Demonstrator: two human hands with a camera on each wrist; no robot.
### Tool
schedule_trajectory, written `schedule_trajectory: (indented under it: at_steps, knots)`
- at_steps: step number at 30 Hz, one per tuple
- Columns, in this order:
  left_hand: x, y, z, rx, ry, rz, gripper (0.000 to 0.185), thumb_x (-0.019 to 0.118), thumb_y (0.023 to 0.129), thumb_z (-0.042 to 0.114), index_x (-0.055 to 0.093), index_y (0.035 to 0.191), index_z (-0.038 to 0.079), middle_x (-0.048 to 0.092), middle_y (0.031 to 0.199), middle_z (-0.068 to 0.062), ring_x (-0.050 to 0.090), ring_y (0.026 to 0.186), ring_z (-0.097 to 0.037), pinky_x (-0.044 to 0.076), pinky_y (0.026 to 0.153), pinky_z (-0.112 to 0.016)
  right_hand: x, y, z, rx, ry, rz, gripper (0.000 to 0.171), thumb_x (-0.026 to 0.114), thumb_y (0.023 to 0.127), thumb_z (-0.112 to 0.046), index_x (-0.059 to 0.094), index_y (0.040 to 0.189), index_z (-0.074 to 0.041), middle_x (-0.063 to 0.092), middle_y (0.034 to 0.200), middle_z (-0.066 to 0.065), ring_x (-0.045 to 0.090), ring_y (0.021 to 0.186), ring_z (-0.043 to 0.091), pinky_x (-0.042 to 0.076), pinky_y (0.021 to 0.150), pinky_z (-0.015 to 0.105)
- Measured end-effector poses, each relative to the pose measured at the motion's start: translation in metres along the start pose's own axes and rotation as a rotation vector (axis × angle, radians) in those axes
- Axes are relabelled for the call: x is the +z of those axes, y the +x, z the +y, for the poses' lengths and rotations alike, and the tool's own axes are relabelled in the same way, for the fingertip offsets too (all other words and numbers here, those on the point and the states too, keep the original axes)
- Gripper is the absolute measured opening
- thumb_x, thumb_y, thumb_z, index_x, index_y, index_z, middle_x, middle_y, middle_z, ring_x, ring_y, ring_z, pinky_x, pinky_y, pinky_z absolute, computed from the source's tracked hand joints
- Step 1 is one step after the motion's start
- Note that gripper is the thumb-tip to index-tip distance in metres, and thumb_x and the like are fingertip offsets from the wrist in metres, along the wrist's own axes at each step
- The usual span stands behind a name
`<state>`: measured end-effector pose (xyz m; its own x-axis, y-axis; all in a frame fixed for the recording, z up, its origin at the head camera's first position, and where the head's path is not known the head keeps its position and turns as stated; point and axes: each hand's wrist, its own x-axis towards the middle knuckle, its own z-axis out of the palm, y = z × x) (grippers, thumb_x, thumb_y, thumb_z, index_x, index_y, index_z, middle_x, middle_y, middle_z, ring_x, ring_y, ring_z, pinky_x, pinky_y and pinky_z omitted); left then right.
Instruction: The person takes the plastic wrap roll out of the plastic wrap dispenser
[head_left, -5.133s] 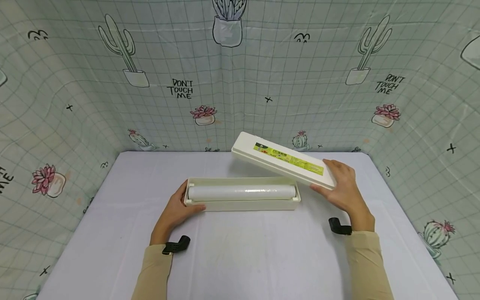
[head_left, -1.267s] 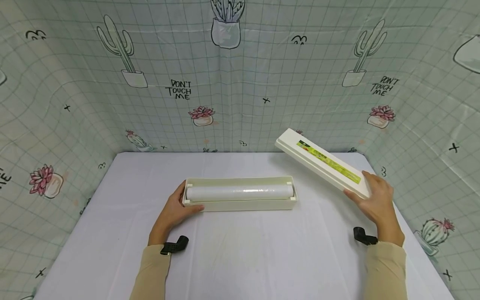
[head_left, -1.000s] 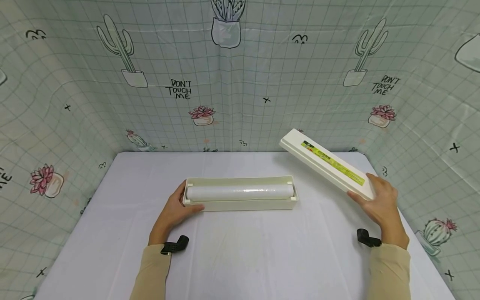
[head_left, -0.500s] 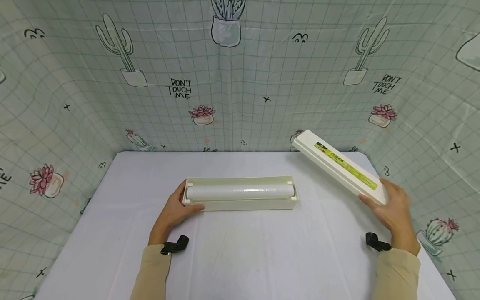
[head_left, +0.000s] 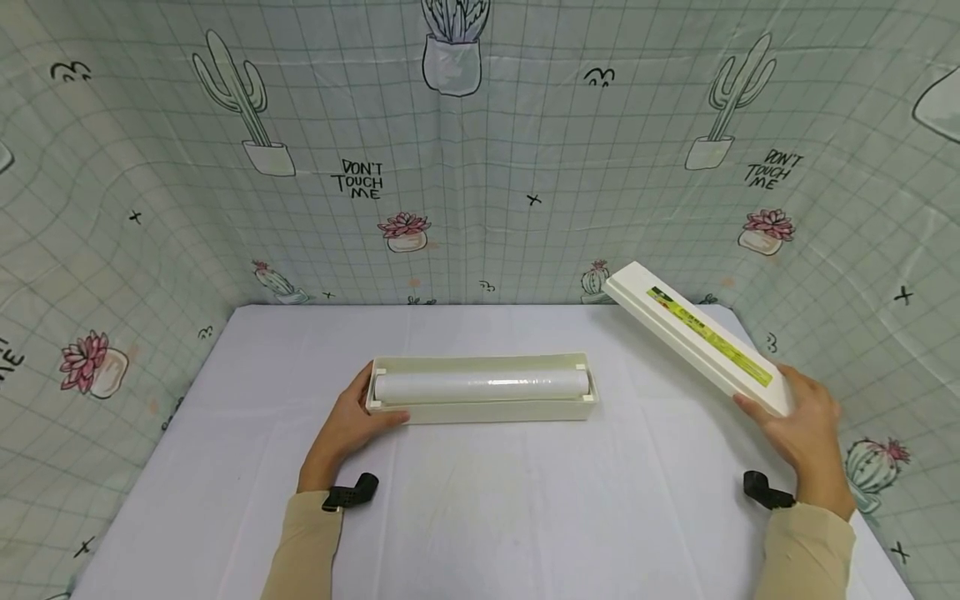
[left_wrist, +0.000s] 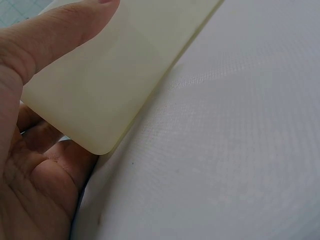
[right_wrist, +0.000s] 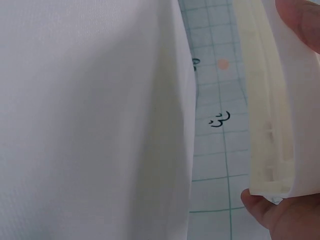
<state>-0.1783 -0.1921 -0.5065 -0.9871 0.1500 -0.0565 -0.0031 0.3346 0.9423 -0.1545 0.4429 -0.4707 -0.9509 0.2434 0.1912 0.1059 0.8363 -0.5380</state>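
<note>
One box [head_left: 480,408] — one lid [head_left: 697,337] — one roll [head_left: 480,386]

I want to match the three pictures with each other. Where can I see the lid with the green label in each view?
Head: the lid is at right, raised over the table's right edge, its near end gripped by the right hand.
Left wrist: not in view; only the box shows there.
Right wrist: the lid runs down the right side, underside showing.
Shared landmark: the white tablecloth.
</note>
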Motion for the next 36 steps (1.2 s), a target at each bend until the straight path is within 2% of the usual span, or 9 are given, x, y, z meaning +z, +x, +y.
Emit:
schedule_trajectory:
  at_steps: [9,16,25,36]
  knots:
    - [0.001,0.000,-0.002,0.000,-0.006,-0.001,0.110,0.090,0.081,0.019,0.020,0.166,0.014,0.046,0.156,-0.015,0.051,0.136,-0.034,0.040,0.113,-0.054,0.000,-0.004,0.008,0.040,0.002,-0.020,0.087,0.072,0.093,-0.043,0.034,0.157,0.003,0.034,0.149,0.044,0.028,0.128,0.059,0.022,0.094,0.066]
    - [0.000,0.001,-0.002,0.002,0.003,0.003,0.110,0.090,0.081,0.019,0.020,0.166,0.013,0.045,0.157,-0.016,0.050,0.137,-0.034,0.039,0.113,-0.054,0.002,-0.004,0.013,0.027,0.001,0.000,0.085,0.073,0.093,-0.040,0.038,0.154,0.006,0.038,0.144,0.045,0.030,0.128,0.060,0.021,0.095,0.066]
    - [0.000,0.001,-0.001,0.001,0.011,0.008,0.110,0.090,0.081,0.021,0.021,0.166,0.015,0.046,0.157,-0.016,0.051,0.135,-0.034,0.041,0.112,-0.053,-0.001,-0.003,0.023,0.058,-0.037,-0.025,0.087,0.067,0.096,-0.044,0.032,0.156,0.007,0.036,0.147,0.045,0.030,0.131,0.062,0.017,0.110,0.071]
    - [0.000,0.000,-0.002,-0.006,-0.001,0.005,0.110,0.090,0.081,0.021,0.021,0.166,0.015,0.047,0.155,-0.015,0.053,0.132,-0.033,0.043,0.109,-0.052,-0.004,-0.005,0.031,0.057,-0.068,-0.018,0.084,0.068,0.095,-0.045,0.038,0.150,0.010,0.042,0.139,0.047,0.037,0.123,0.060,0.017,0.104,0.070]
